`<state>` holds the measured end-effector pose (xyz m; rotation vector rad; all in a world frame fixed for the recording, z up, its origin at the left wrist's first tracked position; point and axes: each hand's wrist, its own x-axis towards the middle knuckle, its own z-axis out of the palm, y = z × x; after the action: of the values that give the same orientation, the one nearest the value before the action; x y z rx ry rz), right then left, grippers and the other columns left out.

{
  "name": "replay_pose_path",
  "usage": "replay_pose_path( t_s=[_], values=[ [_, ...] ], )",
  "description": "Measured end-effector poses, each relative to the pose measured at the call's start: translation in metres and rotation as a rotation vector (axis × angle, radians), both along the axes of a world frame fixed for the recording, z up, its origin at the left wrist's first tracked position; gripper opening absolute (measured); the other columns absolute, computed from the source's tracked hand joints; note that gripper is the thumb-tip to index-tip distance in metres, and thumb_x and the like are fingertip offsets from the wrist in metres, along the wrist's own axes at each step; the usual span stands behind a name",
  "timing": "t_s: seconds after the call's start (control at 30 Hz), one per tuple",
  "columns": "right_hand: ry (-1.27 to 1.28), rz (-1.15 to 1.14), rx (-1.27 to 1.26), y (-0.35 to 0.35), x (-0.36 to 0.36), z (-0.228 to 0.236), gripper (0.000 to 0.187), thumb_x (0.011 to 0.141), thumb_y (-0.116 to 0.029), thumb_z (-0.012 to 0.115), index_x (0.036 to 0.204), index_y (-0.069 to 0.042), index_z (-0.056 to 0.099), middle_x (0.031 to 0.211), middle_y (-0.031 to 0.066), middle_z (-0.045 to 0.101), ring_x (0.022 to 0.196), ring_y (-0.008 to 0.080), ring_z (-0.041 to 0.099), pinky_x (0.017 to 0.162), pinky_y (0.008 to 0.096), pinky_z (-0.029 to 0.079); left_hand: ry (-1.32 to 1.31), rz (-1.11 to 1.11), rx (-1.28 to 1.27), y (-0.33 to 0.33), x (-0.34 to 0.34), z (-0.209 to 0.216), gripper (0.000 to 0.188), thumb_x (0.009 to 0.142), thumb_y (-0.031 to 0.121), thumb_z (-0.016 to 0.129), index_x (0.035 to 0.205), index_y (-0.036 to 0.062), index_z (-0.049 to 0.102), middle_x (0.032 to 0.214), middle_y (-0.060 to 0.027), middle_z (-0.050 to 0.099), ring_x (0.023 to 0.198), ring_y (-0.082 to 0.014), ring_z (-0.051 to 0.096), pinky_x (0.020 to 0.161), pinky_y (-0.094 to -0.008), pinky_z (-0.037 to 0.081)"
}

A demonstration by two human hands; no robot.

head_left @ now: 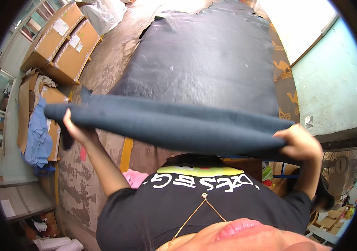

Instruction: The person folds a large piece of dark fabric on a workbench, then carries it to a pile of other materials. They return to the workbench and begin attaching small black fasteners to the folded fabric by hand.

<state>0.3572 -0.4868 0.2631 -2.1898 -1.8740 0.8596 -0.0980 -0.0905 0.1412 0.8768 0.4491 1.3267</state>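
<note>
A large black leather hide [203, 58] with a grained, shiny surface lies spread out in front of me. Across its near end runs a thick blue-grey leather roll [174, 125], matte and slightly blurred, lifted close to my chest. It looks like the hide's near end turned over to its underside; where the two join is hidden. My left hand [77, 129] grips the roll near its left end, thumb on top. Closed round the right end is my right hand [301, 142], its knuckles upward. The roll slants, its right end nearer to me.
Cardboard boxes [78, 50] are stacked at the far left, beside a clear plastic bag [103, 14]. Blue cloth [40, 138] hangs over an open carton. Brown board with orange prints [285, 71] shows along the hide's right edge. A fan [340, 167] stands at right.
</note>
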Motion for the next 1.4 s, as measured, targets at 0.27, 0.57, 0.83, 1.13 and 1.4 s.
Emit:
replay_pose_path(
  t_s=[0.27, 0.57, 0.83, 1.13, 1.4],
  values=[
    [-0.079, -0.459, 0.570, 0.070, 0.113, -0.083, 0.032, 0.088, -0.004, 0.066, 0.120, -0.006, 0.066, 0.119, 0.0108, 0.070, 0.115, 0.0259, 0.065, 0.100, 0.0350, 0.048, 0.298, -0.267, 0.004, 0.052, 0.117, -0.032, 0.044, 0.106, 0.035, 0.046, 0.134, 0.0029, 0.056, 0.129, -0.0135, 0.065, 0.117, -0.0240, 0.062, 0.100, -0.0365, 0.047],
    [-0.052, -0.373, 0.279, -0.056, -0.066, -0.218, 0.077, 0.069, -0.027, 0.077, 0.140, -0.011, 0.055, 0.151, 0.0168, 0.046, 0.147, 0.0363, 0.033, 0.121, 0.0552, 0.017, 0.911, 0.440, -0.526, -0.048, -0.076, -0.205, 0.043, 0.098, 0.044, 0.061, 0.117, 0.0056, 0.063, 0.110, -0.0070, 0.064, 0.097, -0.0162, 0.062, 0.085, -0.0291, 0.050],
    [-0.358, -0.199, 0.000, -0.029, -0.066, -0.217, 0.097, 0.062, 0.002, 0.075, 0.151, -0.017, 0.042, 0.158, 0.0178, 0.035, 0.144, 0.0407, 0.036, 0.115, 0.0536, 0.034, 0.177, 0.161, -0.566, -0.048, 0.001, -0.161, 0.068, 0.100, 0.055, 0.042, 0.145, 0.0027, 0.045, 0.148, -0.0124, 0.049, 0.134, -0.0294, 0.048, 0.114, -0.0440, 0.036],
    [-0.134, -0.335, 0.148, -0.030, -0.047, -0.101, 0.050, 0.067, 0.002, 0.076, 0.115, -0.012, 0.070, 0.097, 0.0175, 0.072, 0.091, 0.0374, 0.068, 0.081, 0.0435, 0.054, 0.319, 0.350, -0.213, -0.036, 0.014, -0.023, 0.058, 0.098, 0.038, 0.052, 0.138, -0.0044, 0.049, 0.140, -0.0146, 0.054, 0.127, -0.0278, 0.052, 0.109, -0.0424, 0.039],
    [0.017, -0.407, 0.265, -0.047, -0.015, 0.046, 0.025, 0.067, 0.002, 0.069, 0.091, 0.005, 0.065, 0.079, 0.0159, 0.067, 0.074, 0.0274, 0.070, 0.073, 0.0312, 0.052, -0.028, -0.130, -0.025, 0.029, 0.018, 0.067, 0.054, 0.094, 0.043, 0.049, 0.120, -0.0025, 0.061, 0.122, -0.0179, 0.064, 0.109, -0.0364, 0.063, 0.103, -0.0483, 0.046]
  ],
)
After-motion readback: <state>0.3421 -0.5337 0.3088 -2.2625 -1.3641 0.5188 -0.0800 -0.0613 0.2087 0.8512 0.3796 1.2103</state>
